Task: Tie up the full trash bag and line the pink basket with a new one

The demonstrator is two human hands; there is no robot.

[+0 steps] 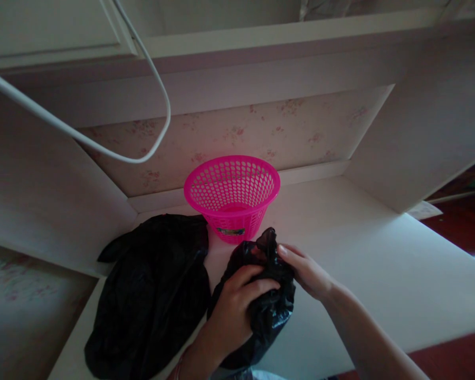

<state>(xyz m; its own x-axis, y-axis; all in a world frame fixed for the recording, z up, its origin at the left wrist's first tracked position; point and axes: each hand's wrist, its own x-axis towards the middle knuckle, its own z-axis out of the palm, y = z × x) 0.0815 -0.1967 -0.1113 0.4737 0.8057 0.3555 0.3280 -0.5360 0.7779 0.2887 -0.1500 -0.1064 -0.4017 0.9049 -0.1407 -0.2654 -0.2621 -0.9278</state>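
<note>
A black plastic bag (275, 311) with a gathered, crumpled top is between my two hands near the front of the white surface. My left hand (237, 306) is wrapped over the bag's near left side, its fingers closed on the plastic. On the right side of the top, my right hand (303, 266) grips the bag's edge, thumb showing and most fingers hidden behind the plastic. Just behind the bag stands a pink perforated plastic basket (245, 220), upright, with a small label on its front. What the bag contains is hidden.
A second, larger black plastic bag (150, 301) lies to the left. A white cable (103, 149) loops across the upper left. White side panels and an overhead shelf (281, 45) frame the white surface (372, 264); floral wallpaper (229, 129) backs it.
</note>
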